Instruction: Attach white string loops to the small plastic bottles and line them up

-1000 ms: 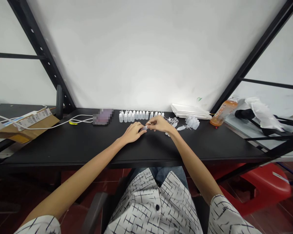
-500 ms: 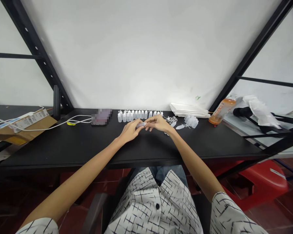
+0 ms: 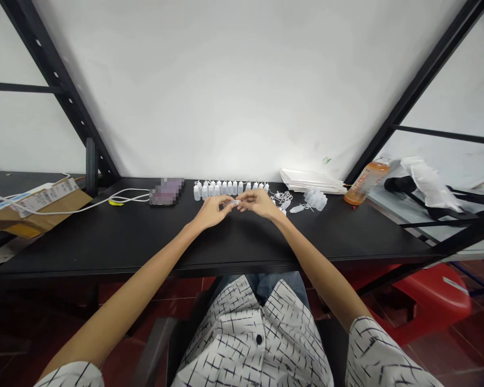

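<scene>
My left hand is closed, its thumb and fingers pinching a small translucent plastic bottle. From the other side, the fingertips of my right hand are closed on the bottle's white end. My fingers cover most of it, so whether a cap is fitted cannot be told. Just behind both hands, several small white-capped bottles stand upright in rows near the wall. To the right of my right hand lies a heap of small white caps with thin cords. More uncapped bottles lie farther right.
A pixelated phone-like object and a white cable are on the left of the black table. An opened cardboard box sits at far left. Flat plastic sheets and an orange-filled bottle are back right. A red stool stands below.
Both hands have shifted slightly and turned the small bottle, so less of it shows between them. My right hand has moved a little left.
</scene>
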### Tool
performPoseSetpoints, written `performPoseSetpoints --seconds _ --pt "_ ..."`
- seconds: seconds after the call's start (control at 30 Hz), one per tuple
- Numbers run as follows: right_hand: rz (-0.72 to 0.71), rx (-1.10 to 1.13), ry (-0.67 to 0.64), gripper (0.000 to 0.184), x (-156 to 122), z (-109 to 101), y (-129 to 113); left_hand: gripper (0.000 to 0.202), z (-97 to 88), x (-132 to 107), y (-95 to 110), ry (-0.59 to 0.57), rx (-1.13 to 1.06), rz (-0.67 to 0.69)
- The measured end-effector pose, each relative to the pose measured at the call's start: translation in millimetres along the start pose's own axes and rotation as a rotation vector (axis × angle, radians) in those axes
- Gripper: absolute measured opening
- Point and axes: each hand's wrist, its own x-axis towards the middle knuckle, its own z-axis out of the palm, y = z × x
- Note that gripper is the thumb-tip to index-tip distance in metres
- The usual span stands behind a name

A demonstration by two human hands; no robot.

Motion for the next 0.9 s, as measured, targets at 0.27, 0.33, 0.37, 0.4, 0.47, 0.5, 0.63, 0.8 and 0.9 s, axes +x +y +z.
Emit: performPoseSetpoints --seconds 0.27,0.33,0.37,0.4,0.47,0.5,0.63,0.8,0.9 --pt "-0.003 -0.029 -0.028 0.028 -2.3 2.7 -0.9 0.035 -7.9 0.9 -2.1 -0.111 -0.117 -0.067" --pt "0.012 -0.018 -0.032 0.028 -3.2 2.3 -2.4 0.034 -7.3 0.7 -2.8 -0.076 -0.126 -0.041" --pt "0.02 -0.009 -0.032 0.028 -3.6 2.3 -3.0 0.033 -6.6 0.7 -3.5 -0.061 -0.127 -0.026" --pt "0.029 0.003 -0.031 0.029 -3.8 2.4 -3.5 0.032 -5.9 0.7 -4.4 -0.049 -0.126 -0.013" --pt "0.05 0.039 -0.021 0.03 -4.0 3.0 -4.1 0.031 -4.3 0.8 -6.5 -0.029 -0.118 0.014" --pt "0.06 0.06 -0.013 0.031 -4.1 3.5 -4.3 0.031 -3.7 0.8 -7.3 -0.015 -0.113 0.027" --pt "0.098 0.137 0.029 0.033 -4.9 5.6 -5.1 0.026 -3.0 0.0 -6.9 0.04 -0.074 0.081" --pt "0.158 0.198 0.056 0.031 -6.1 7.9 -6.4 0.021 -3.9 -0.9 -3.4 0.039 0.009 0.1" --pt "0.168 0.223 0.077 0.032 -5.6 8.7 -6.0 0.019 -3.0 -0.3 -4.7 0.05 0.063 0.109"
